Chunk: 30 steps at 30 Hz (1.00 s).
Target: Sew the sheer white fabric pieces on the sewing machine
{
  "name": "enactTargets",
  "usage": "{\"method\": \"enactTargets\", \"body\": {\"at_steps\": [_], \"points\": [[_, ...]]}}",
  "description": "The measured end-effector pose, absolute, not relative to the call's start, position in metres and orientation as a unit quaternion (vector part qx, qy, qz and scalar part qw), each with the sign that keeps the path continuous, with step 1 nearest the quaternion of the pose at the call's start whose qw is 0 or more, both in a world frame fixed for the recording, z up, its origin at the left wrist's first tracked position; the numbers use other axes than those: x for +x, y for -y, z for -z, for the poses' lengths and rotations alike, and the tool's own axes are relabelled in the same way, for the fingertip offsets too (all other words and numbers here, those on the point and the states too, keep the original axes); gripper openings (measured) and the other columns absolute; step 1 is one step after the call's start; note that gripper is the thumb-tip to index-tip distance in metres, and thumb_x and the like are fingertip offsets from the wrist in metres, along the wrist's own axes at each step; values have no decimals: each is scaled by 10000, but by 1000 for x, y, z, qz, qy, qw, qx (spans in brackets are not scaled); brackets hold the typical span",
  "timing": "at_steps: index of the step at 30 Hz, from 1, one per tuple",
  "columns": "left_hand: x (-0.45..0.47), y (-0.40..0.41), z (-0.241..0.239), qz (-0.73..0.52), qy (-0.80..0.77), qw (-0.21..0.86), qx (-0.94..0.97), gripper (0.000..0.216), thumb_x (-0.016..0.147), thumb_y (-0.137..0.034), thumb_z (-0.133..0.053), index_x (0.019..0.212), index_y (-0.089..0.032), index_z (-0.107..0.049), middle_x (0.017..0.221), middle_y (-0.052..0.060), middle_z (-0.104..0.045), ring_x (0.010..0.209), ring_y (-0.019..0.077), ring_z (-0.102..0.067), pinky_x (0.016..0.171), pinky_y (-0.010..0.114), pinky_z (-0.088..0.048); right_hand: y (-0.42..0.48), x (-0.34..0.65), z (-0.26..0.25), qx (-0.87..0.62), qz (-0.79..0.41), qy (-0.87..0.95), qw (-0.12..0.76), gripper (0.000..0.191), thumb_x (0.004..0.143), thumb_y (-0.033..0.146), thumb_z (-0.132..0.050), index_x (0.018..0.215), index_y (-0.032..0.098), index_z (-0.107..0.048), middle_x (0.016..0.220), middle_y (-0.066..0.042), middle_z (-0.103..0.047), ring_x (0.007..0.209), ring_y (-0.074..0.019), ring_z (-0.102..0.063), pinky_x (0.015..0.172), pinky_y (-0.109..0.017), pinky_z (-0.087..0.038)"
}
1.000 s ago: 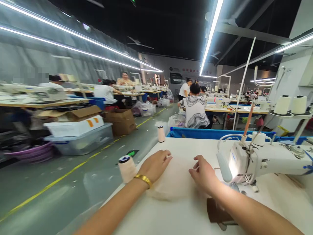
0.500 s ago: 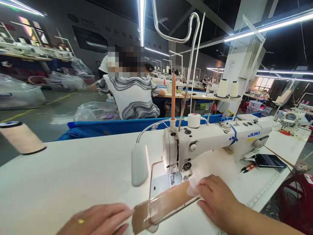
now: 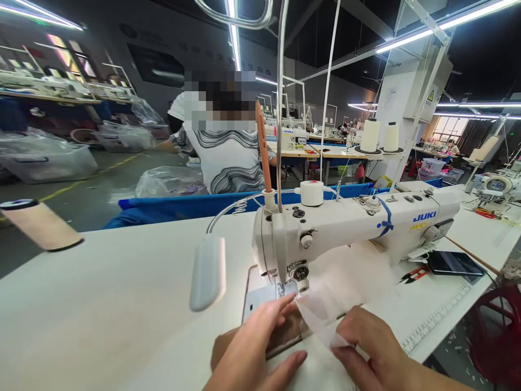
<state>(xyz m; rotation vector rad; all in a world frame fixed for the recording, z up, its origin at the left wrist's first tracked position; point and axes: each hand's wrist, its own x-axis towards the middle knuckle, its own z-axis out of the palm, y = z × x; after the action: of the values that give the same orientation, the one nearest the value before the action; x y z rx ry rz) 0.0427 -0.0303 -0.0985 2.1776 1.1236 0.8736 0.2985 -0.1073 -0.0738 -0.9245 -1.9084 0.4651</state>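
My left hand (image 3: 260, 342) lies over a flat brown strip (image 3: 226, 343), fingers stretched toward the needle area and thumb apart. The strip, with a glossy surface and a thin edge, rests in front of the sewing machine (image 3: 334, 222); my left hand covers much of it. A sheer white fabric (image 3: 321, 320) is pinched between the thumb and fingers of my right hand (image 3: 372, 345), to the right. Its corner reaches over the strip's right part, near my left fingertips. More of this pale fabric spreads under the machine arm.
A grey lamp (image 3: 207, 274) hangs left of the needle. Red-handled thread snips (image 3: 415, 275) and a dark phone (image 3: 455, 263) lie at the right, behind a ruler scale (image 3: 439, 320). A thread cone (image 3: 43, 225) stands far left. A person (image 3: 222, 152) sits beyond the table.
My left hand has moved right, from the strip's left end onto its middle near the needle. My right hand has drawn the white fabric's corner slightly toward me. The camera view has shifted.
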Motion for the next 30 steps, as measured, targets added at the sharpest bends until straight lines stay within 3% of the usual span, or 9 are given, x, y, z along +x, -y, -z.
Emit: {"method": "enactTargets", "body": {"at_steps": [2, 4, 7, 11, 16, 19, 22, 27, 30], "points": [[47, 31, 90, -340, -408, 311, 788, 594, 870, -460, -718, 1441, -354, -591, 1423, 68, -659, 1302, 340, -617, 1082, 429, -534, 117, 295, 76, -357, -288, 771, 441, 214, 1109, 406, -551, 1108, 267, -714, 947, -83, -743, 863, -226, -694, 781, -339, -538], [48, 32, 74, -315, -380, 381, 782, 344, 871, -458, -686, 1178, -311, -733, 1386, 69, -673, 1330, 346, -581, 1096, 425, -500, 123, 293, 79, -358, -412, 718, 431, 310, 1112, 506, -528, 1143, 258, -711, 1000, -92, -753, 838, -212, -717, 762, -333, -545], [44, 33, 48, -235, -368, 533, 725, 323, 864, -545, -663, 798, -230, -640, 1008, 64, -711, 999, 276, -653, 857, 357, -536, 124, 296, 76, -405, -531, 617, 417, 412, 1075, 612, -545, 1091, 219, -668, 1030, -97, -742, 799, -203, -709, 744, -334, -550], [35, 36, 34, -136, -411, 639, 636, 441, 767, -618, -725, 792, -225, -526, 709, -48, -531, 614, 137, -471, 584, 262, -399, 108, 300, 48, -510, -485, 637, 314, 342, 983, 535, -714, 1123, 224, -681, 1165, -98, -724, 1063, -274, -672, 956, -413, -526], [38, 37, 35, -98, -420, 618, 657, 361, 762, -547, -692, 751, -234, -512, 671, -54, -524, 587, 137, -461, 539, 258, -356, 86, 269, 16, -376, -446, 759, 287, 688, 839, 323, -893, 1453, 329, -584, 1536, -61, -577, 1427, -302, -502, 1189, -417, -394], [37, 29, 32, -121, -394, 621, 667, 369, 743, -529, -729, 723, -221, -526, 757, -35, -564, 661, 142, -485, 586, 264, -371, 74, 253, 23, -393, -461, 752, 259, 479, 900, 206, -732, 1355, 282, -604, 1192, -49, -742, 1067, -247, -689, 931, -352, -537], [29, 15, 31, -133, -394, 635, 652, 406, 664, -530, -796, 766, -218, -556, 689, -57, -536, 662, 137, -456, 606, 260, -335, 61, 256, 36, -432, -580, 641, 257, 254, 926, 255, -605, 1177, 240, -570, 800, 15, -732, 736, -201, -697, 749, -318, -541], [26, 5, 37, -130, -409, 634, 643, 449, 659, -583, -809, 742, -219, -560, 627, -70, -505, 602, 123, -423, 575, 259, -310, 46, 274, 34, -443, -666, 555, 229, 210, 853, 395, -644, 942, 231, -550, 838, -19, -745, 763, -206, -725, 727, -299, -509], [33, 10, 41, -136, -417, 620, 651, 448, 705, -609, -766, 704, -230, -528, 612, -79, -436, 576, 119, -369, 548, 262, -280, 42, 272, 27, -423, -631, 606, 236, 337, 853, 501, -712, 1027, 222, -636, 949, -32, -712, 872, -209, -674, 759, -294, -487]]}}
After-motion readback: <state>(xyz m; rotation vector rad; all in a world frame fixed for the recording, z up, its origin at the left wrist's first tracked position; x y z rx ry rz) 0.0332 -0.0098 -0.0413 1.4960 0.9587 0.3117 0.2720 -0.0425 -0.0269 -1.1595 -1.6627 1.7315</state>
